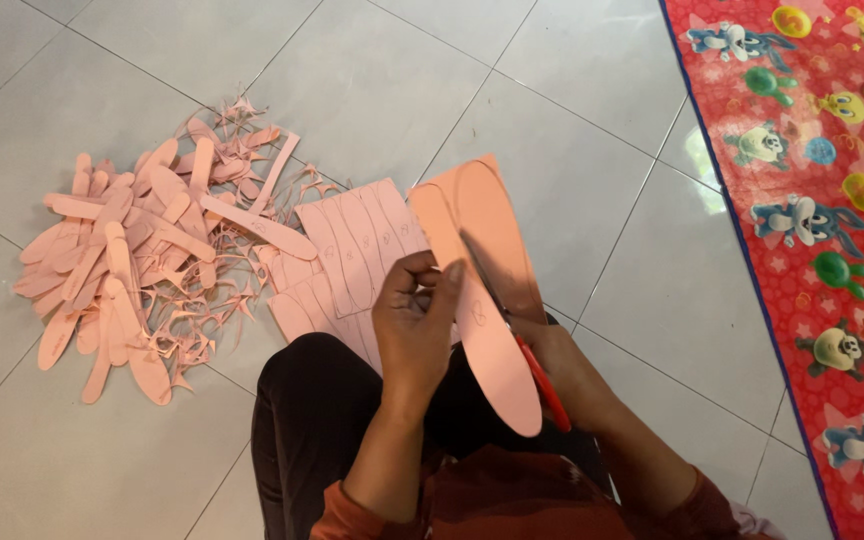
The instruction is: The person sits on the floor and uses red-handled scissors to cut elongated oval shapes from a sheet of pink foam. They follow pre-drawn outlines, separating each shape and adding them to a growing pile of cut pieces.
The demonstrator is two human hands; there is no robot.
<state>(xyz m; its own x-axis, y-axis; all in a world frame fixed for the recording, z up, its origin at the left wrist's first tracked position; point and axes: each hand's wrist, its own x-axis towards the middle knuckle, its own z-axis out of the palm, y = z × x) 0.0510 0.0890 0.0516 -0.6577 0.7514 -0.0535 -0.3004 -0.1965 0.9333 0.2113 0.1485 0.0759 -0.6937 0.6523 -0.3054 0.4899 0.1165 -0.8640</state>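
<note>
The left hand pinches a pink sheet between thumb and fingers, gripping it at its left edge, just beside an insole outline drawn on it. The right hand is largely hidden behind the sheet; it holds red-handled scissors, and the blades run up along the drawn outline, part-way into the material. Whether the blades stand apart or together cannot be told, as the sheet covers them in part. The sheet is held in the air above the person's lap, over the tiled floor, with its lower, already rounded end hanging toward the body. The sheet appears thin and light; it holds its own shape when gripped at one edge, which suggests a semi-stiff foam or card stock rather than cloth. It will probably bend without creasing under gentle load, but a narrow cut strip is likely to tear if pulled. The best place to hold is judged to be close to the cut line, on the waste side, so that the material stays taut at the blades. On the floor beyond the knees lies a second marked sheet with several outlines side by side. Toward the left edge of the floor sits a pile of cut insoles, mixed with thin offcuts. A red patterned mat covers the floor's right edge.
</note>
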